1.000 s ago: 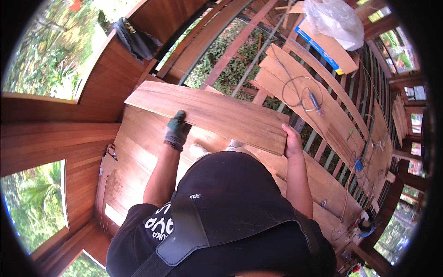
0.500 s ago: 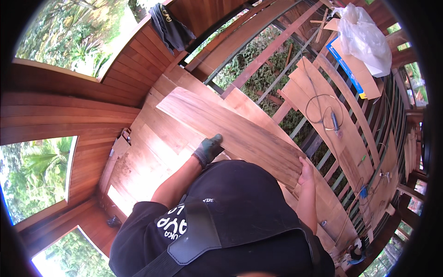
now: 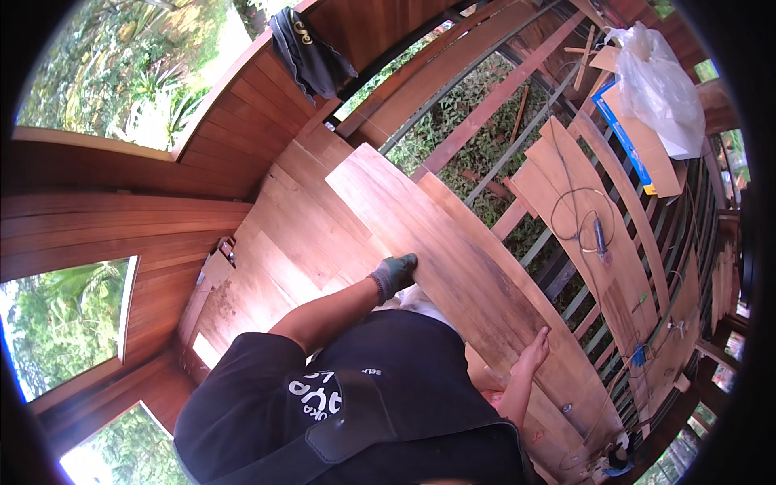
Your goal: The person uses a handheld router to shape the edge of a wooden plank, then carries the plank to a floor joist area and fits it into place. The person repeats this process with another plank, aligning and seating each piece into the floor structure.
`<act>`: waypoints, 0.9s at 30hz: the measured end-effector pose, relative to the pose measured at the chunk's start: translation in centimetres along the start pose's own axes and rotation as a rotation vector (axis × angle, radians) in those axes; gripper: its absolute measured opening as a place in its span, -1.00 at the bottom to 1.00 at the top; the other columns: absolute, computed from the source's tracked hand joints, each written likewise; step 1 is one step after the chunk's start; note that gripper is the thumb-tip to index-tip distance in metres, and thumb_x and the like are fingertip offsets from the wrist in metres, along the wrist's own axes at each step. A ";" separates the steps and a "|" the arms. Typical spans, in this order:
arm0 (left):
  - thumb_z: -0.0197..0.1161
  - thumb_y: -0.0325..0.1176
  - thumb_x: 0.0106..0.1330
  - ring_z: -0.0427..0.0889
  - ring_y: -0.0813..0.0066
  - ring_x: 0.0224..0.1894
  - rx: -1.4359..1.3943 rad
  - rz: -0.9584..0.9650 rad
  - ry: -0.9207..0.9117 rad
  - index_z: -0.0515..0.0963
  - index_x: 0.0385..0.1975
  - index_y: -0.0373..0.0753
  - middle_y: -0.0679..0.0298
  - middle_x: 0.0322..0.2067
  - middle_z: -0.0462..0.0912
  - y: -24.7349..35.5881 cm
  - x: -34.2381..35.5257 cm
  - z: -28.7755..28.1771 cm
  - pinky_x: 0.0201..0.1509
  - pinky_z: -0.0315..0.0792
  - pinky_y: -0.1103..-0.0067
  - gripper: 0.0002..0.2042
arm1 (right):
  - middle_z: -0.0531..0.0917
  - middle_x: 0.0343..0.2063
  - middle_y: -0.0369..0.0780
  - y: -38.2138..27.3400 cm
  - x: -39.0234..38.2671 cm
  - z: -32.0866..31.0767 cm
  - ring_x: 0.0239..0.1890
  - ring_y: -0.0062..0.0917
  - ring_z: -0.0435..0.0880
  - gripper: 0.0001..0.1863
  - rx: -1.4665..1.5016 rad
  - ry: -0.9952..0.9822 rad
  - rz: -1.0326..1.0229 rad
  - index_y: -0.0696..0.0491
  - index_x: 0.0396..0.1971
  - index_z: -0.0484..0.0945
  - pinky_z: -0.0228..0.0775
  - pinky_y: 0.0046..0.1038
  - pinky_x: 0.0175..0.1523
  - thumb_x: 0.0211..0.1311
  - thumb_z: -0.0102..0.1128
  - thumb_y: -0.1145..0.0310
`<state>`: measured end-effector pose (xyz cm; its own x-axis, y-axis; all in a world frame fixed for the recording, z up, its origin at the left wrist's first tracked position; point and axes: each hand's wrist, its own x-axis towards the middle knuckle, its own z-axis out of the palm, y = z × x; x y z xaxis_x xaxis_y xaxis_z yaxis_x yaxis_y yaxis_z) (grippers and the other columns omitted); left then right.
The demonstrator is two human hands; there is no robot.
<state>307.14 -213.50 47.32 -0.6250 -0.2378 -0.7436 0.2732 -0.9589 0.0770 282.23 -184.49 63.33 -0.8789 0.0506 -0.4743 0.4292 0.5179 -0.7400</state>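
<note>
I hold a long wooden plank (image 3: 436,259) with grey-brown streaks, angled from upper left to lower right in front of my body. My left hand (image 3: 397,273), in a dark green and grey glove, grips the plank's lower left edge. My bare right hand (image 3: 530,353) holds the same plank farther toward its right end, with fingers on its top face. A paler board (image 3: 434,190) shows along the plank's far side. Under it, laid floorboards (image 3: 295,218) stretch to the left wall.
Beyond the plank are open joists (image 3: 465,137) over greenery. To the right lie loose boards (image 3: 570,162) with a corded tool (image 3: 600,238), a flattened cardboard box (image 3: 630,137) and a plastic bag (image 3: 651,85). Wooden walls (image 3: 137,222) with window openings enclose the left; dark cloth (image 3: 307,56) hangs there.
The plank has turned clockwise, its right end lower and toward me. My right hand has moved down with it; my left has moved right. The whole view has also shifted.
</note>
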 end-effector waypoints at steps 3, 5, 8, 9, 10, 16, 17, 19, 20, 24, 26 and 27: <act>0.30 -0.28 0.34 0.65 0.30 -0.39 0.470 0.048 0.362 0.50 -0.07 -0.30 0.21 -0.30 0.64 2.5 5.5 0.8 -0.28 0.65 0.34 -0.71 | 0.53 0.21 0.01 -0.5 2.1 3.2 0.21 -0.28 0.51 -0.34 0.024 0.041 -0.033 0.33 0.25 0.41 0.29 -0.33 0.33 0.55 -0.04 -0.02; 0.32 -0.27 0.33 0.65 0.30 -0.34 0.355 0.055 0.269 0.50 -0.05 -0.23 0.21 -0.27 0.62 5.2 9.0 1.3 -0.26 0.65 0.34 -0.71 | 0.55 0.18 0.01 -0.6 4.8 7.0 0.18 -0.30 0.53 -0.36 0.030 0.051 -0.035 0.33 0.23 0.43 0.30 -0.34 0.31 0.55 -0.03 -0.01; 0.32 -0.25 0.32 0.65 0.28 -0.23 0.654 0.083 0.237 0.48 0.00 -0.13 0.19 -0.17 0.60 10.2 15.0 1.5 -0.19 0.64 0.33 -0.69 | 0.59 0.14 -0.01 -0.3 9.3 13.6 0.14 -0.32 0.55 -0.37 -0.004 0.054 -0.032 0.34 0.20 0.45 0.32 -0.34 0.28 0.54 -0.01 0.01; 0.26 -0.25 0.35 0.63 0.28 -0.21 0.741 0.075 0.260 0.47 -0.02 -0.12 0.18 -0.16 0.58 11.6 16.9 1.2 -0.15 0.61 0.34 -0.74 | 0.59 0.14 -0.01 -0.2 10.9 15.9 0.14 -0.32 0.55 -0.38 0.017 0.025 -0.044 0.34 0.20 0.45 0.32 -0.34 0.28 0.54 -0.01 0.02; 0.21 -0.24 0.38 0.61 0.29 -0.19 0.655 0.041 0.273 0.47 -0.05 -0.10 0.18 -0.16 0.56 13.0 18.9 0.7 -0.11 0.58 0.34 -0.78 | 0.59 0.13 -0.01 0.2 12.3 18.4 0.13 -0.31 0.55 -0.39 0.048 0.006 -0.039 0.34 0.20 0.45 0.32 -0.34 0.28 0.54 0.00 0.03; -0.02 -0.05 0.49 0.42 0.21 0.16 0.754 0.078 0.327 0.44 -0.03 -0.17 0.06 -0.05 0.54 22.6 36.7 -2.3 0.23 0.33 0.36 -0.68 | 0.55 0.19 0.02 4.6 24.3 37.4 0.16 -0.30 0.54 -0.39 0.110 0.018 -0.092 0.36 0.20 0.43 0.32 -0.32 0.29 0.55 0.01 0.05; -0.02 -0.03 0.49 0.39 0.18 0.24 0.666 0.052 0.335 0.44 0.05 -0.19 0.02 0.05 0.54 24.4 39.4 -2.8 0.29 0.30 0.38 -0.62 | 0.53 0.21 0.03 5.7 26.5 40.8 0.18 -0.30 0.53 -0.38 0.128 -0.004 -0.103 0.37 0.21 0.43 0.31 -0.32 0.30 0.54 0.01 0.04; 0.00 0.01 0.49 0.31 0.13 0.34 0.413 0.003 0.500 0.31 0.34 -0.21 -0.06 0.36 0.33 27.1 44.6 -3.7 0.40 0.20 0.44 -0.45 | 0.52 0.23 0.05 8.0 30.6 47.2 0.19 -0.28 0.53 -0.36 0.139 -0.034 -0.096 0.37 0.22 0.42 0.32 -0.30 0.30 0.53 0.02 0.02; 0.00 0.03 0.49 0.26 0.13 0.40 0.388 -0.017 0.375 0.26 0.39 -0.22 -0.07 0.40 0.26 29.1 46.9 -4.5 0.45 0.13 0.41 -0.41 | 0.52 0.22 0.06 9.0 32.8 50.2 0.18 -0.27 0.54 -0.35 0.129 -0.047 -0.080 0.38 0.21 0.42 0.33 -0.30 0.30 0.53 0.03 0.01; 0.30 -0.19 0.36 0.45 0.10 0.22 0.507 0.217 0.399 0.41 0.31 -0.11 -0.11 0.36 0.29 34.0 55.3 -8.1 0.12 0.52 0.30 -0.48 | 0.59 0.14 0.08 12.5 39.7 61.2 0.11 -0.23 0.60 -0.33 0.050 -0.081 -0.132 0.39 0.17 0.45 0.39 -0.28 0.24 0.51 0.04 -0.02; 0.29 -0.22 0.37 0.46 0.11 0.20 0.473 0.281 0.382 0.41 0.31 -0.11 -0.10 0.35 0.30 36.0 59.0 -10.4 0.10 0.53 0.30 -0.49 | 0.61 0.09 0.09 13.8 42.5 65.5 0.05 -0.23 0.62 -0.34 0.049 -0.098 -0.172 0.40 0.14 0.47 0.41 -0.27 0.21 0.51 0.04 -0.02; 0.29 -0.24 0.37 0.48 0.12 0.17 0.421 0.297 0.393 0.43 0.29 -0.10 -0.07 0.33 0.32 36.9 60.8 -11.3 0.07 0.54 0.30 -0.51 | 0.63 0.06 0.09 14.2 43.7 67.5 0.02 -0.23 0.63 -0.35 0.055 -0.106 -0.182 0.40 0.12 0.48 0.42 -0.26 0.20 0.51 0.04 -0.02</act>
<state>287.45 -261.60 -2.56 -0.2307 -0.5043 -0.8321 0.0328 -0.8588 0.5113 263.99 -232.60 -0.06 -0.9173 -0.1314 -0.3759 0.2787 0.4623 -0.8418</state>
